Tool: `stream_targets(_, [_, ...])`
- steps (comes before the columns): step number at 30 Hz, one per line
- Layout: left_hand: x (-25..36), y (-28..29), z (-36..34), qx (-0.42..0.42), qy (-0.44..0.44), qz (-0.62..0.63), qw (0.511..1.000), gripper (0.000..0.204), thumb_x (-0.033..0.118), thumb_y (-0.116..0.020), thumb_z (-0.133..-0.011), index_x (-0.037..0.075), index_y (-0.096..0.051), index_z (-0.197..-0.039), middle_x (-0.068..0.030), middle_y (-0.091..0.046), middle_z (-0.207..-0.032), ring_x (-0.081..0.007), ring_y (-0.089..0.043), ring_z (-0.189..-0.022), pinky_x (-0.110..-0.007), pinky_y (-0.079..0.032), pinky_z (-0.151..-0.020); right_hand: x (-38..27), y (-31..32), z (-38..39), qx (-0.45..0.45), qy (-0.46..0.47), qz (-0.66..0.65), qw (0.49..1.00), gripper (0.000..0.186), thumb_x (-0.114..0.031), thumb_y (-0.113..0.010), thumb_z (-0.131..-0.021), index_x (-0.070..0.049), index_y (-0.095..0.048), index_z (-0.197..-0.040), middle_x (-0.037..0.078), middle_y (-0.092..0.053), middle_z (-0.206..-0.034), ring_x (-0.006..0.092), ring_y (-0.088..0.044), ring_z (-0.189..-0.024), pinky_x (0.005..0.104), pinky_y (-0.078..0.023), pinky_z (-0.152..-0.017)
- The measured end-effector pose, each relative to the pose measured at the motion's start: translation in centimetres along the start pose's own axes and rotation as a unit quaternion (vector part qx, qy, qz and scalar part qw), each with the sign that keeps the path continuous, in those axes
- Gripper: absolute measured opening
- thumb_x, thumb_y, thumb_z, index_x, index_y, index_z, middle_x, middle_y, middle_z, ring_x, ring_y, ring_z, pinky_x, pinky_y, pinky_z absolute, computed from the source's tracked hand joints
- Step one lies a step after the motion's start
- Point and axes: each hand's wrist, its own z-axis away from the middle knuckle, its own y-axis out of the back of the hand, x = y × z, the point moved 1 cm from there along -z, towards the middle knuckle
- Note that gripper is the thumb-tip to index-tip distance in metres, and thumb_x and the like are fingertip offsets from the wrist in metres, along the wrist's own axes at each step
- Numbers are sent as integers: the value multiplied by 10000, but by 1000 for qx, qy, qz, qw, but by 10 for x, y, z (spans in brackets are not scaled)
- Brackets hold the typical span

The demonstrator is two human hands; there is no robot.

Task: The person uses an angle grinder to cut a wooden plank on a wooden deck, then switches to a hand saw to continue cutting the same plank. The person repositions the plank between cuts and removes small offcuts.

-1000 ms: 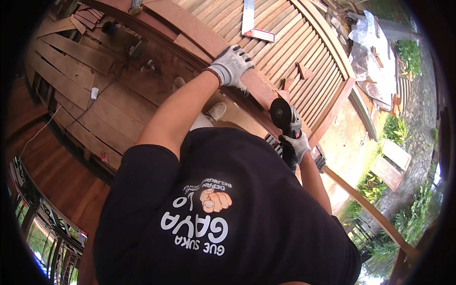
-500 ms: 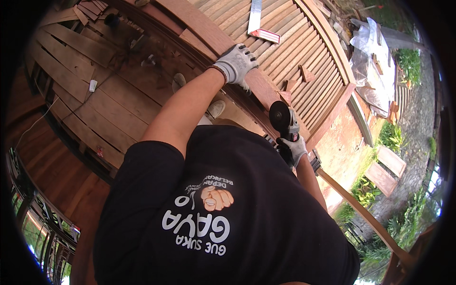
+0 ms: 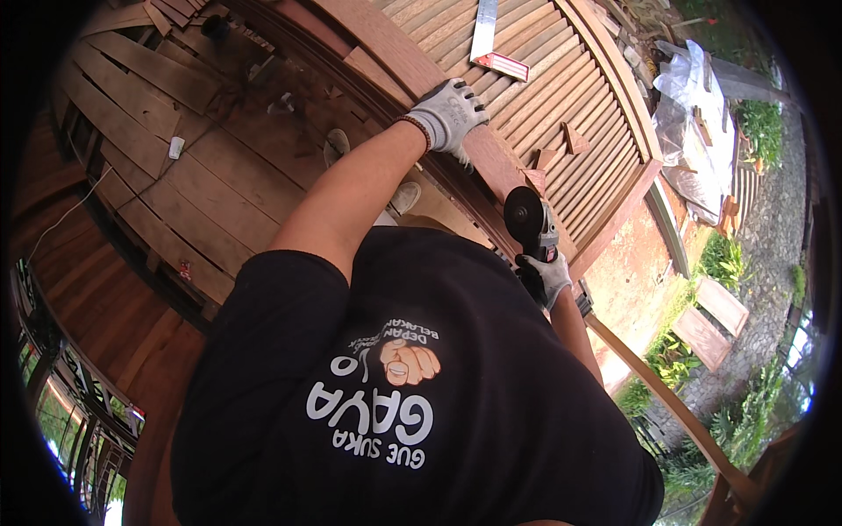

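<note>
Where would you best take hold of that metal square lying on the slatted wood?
Probably by the long silvery blade of the square, coming down from above. It lies flat across the slats and apart from the small wood offcuts, with its red-edged stock at the near end. The gloved left hand rests nearest it, on the beam; the right hand holds the grinder.

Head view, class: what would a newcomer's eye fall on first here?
First, the black T-shirt with white lettering that fills the lower middle. Next, the gloved left hand pressed on a reddish wooden beam near the top, and the gloved right hand gripping an angle grinder with a dark disc, right of centre. Behind them, a curved slatted wooden panel spreads across the top.
</note>
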Motion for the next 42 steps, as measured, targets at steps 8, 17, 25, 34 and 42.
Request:
stream_targets(8, [0,0,-1,-9,3,-4,1000,990,794,-765,-599,168,-602,-1348,-93,-559,-1431,-273,-469,-1350,-438,-281,-1164,-12,-8,11,-9,-18,-64,998,352,-23,-843,-789,-6,-643,-1080,98,-728,-915,199,-722,-729,345,-627,-649])
stream_targets(17, [-1,0,0,-7,-3,2,1000,963,780,-768,-601,166,-612,-1326,-94,-570,-1417,-270,-478,-1345,-440,-278,-1167,-13,-11,10,9,-10,-76,997,307,46,-832,-772,-35,-643,-999,73,-678,-821,213,-694,-655,353,-592,-581])
stream_targets(25, [0,0,1,-9,3,4,1000,983,784,-768,-604,163,-601,-1347,-99,-560,-1426,-277,-467,-1355,-441,-274,-1169,-16,-11,13,12,-16,-44,999,309,23,-839,-777,-41,-642,-1006,68,-681,-827,204,-693,-660,352,-593,-589])
stream_targets(34, [-1,0,-1,-21,1,-6,1000,980,795,-754,-614,166,-598,-1350,-93,-570,-1403,-269,-464,-1359,-443,-268,-1172,-14,-11,11,8,-2,-52,999,319,-19,-870,-760,-50,-651,-989,51,-679,-820,180,-685,-665,327,-571,-591])
stream_targets(42, [-1,-2,-1,-12,-1,-18,1000,982,811,-739,-613,176,-600,-1349,-80,-573,-1391,-263,-476,-1350,-438,-271,-1169,-28,-16,20,20,-12,-37,999,341,-39,-890,-740,-55,-654,-985,52,-680,-814,178,-676,-655,325,-570,-593])
